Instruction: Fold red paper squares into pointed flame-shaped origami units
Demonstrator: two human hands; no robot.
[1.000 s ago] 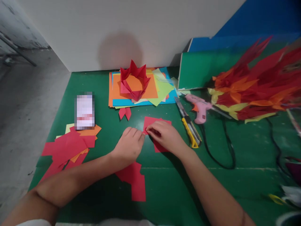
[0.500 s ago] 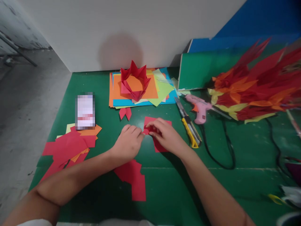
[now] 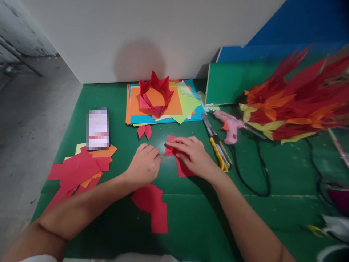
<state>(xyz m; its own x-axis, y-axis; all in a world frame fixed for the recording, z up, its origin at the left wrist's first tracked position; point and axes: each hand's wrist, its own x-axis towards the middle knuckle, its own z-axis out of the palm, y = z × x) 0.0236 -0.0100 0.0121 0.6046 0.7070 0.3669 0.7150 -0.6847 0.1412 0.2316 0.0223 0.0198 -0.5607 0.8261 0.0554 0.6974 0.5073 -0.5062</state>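
A small piece of folded red paper lies between my hands, one pointed corner towards the left. My left hand is closed, thumb and fingertips pinching at that corner. My right hand holds the same piece from the other side, fingers reaching over it and thumb below; part of the paper is hidden under them. Beneath my right hand lies a flat red paper sheet. Just beyond my left hand sits a small folded red petal shape. Nearer me are several overlapping red paper pieces.
A red folded paper ring rests on stacked coloured paper. Rightward are a yellow box cutter, a pink glue gun with its cord, and red-orange paper flowers. Leftward, a phone lies above paper scraps.
My left hand has shifted slightly left. My right fingers have straightened over the folded red paper, and more of its pointed corner shows.
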